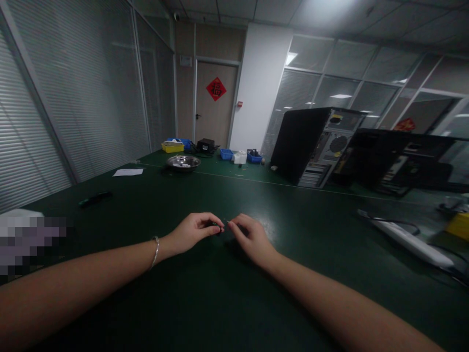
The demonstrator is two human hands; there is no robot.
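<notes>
Just above the green table [198, 293], my left hand [196, 232] pinches a small dark piece [219, 228] between thumb and fingertips. It is too small for me to name. Close beside it on the right, my right hand [252, 237] is closed with thumb and forefinger pressed together. A tiny pale tip [228, 223] shows at those fingertips, but what it belongs to cannot be made out. A narrow gap separates the two hands. A silvery bracelet [156, 252] circles my left wrist.
A metal bowl [183, 164] with small white items stands farther back, near a white sheet [128, 172]. Left lies a dark slim object [95, 199]. A black computer tower [300, 142] and a white power strip [410, 242] are at right. Blue bins [226, 154] line the back.
</notes>
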